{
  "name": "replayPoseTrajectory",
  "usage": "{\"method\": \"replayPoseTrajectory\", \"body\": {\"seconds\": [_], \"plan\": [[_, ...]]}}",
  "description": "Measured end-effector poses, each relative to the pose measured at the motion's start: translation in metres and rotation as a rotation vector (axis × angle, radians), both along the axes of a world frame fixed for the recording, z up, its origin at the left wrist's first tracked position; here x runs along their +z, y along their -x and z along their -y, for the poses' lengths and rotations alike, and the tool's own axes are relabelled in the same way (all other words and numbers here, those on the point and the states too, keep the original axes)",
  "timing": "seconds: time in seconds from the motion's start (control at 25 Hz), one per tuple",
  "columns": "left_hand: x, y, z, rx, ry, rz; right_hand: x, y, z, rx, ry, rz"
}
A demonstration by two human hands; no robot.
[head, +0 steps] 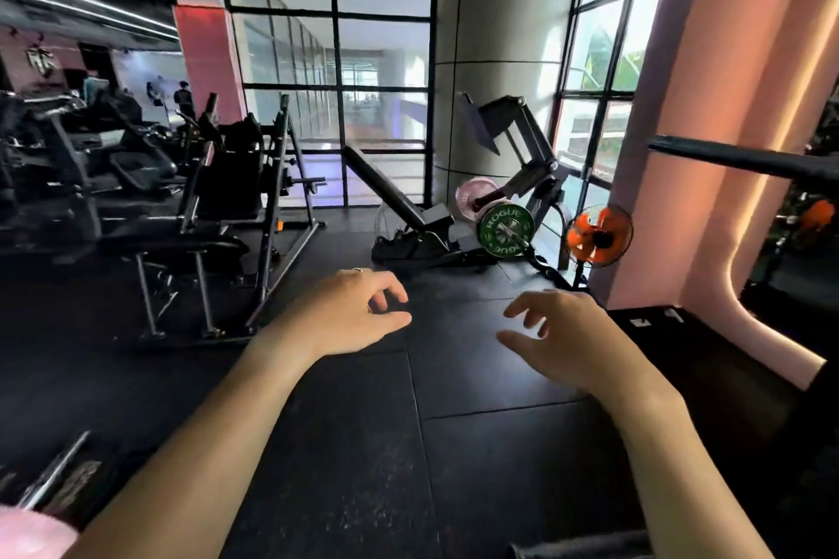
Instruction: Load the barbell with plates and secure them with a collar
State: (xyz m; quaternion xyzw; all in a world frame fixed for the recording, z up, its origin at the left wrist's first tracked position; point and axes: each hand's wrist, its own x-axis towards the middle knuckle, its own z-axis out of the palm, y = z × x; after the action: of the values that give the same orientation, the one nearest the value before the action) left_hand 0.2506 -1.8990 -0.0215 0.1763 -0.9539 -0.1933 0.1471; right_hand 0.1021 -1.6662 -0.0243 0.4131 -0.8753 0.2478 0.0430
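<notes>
My left hand and my right hand are stretched out in front of me over the black rubber floor, both empty with fingers loosely curled and apart. A green plate marked ROGUE sits on a bar end at the far side of the floor, beside a pink plate behind it. A black bar runs in from the right edge at head height, well above my right hand. No collar is in sight.
An incline bench lies left of the green plate. An orange floor fan stands by the pink column. Black weight machines fill the left side. A black box sits low on the right. Glass walls stand behind.
</notes>
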Motion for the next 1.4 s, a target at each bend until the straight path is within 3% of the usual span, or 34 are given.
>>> {"method": "replayPoseTrajectory", "body": {"seconds": [0.32,0.56,0.72,1.12,1.4], "plan": [[0.017,0.264,0.155,-0.248,-0.037,0.073,0.015,0.199,0.139,-0.206,-0.012,0.027],[-0.001,0.455,0.235,-0.35,0.004,0.075,-0.004,0.371,0.216,-0.257,-0.004,-0.001],[0.006,0.618,0.285,-0.389,0.024,0.103,-0.005,0.525,0.268,-0.289,0.003,0.008],[0.012,0.947,0.375,-0.523,0.064,0.072,-0.004,0.819,0.35,-0.398,-0.039,0.031],[0.009,1.223,0.365,-0.806,0.098,0.057,0.002,1.014,0.34,-0.705,0.014,0.006]]}}
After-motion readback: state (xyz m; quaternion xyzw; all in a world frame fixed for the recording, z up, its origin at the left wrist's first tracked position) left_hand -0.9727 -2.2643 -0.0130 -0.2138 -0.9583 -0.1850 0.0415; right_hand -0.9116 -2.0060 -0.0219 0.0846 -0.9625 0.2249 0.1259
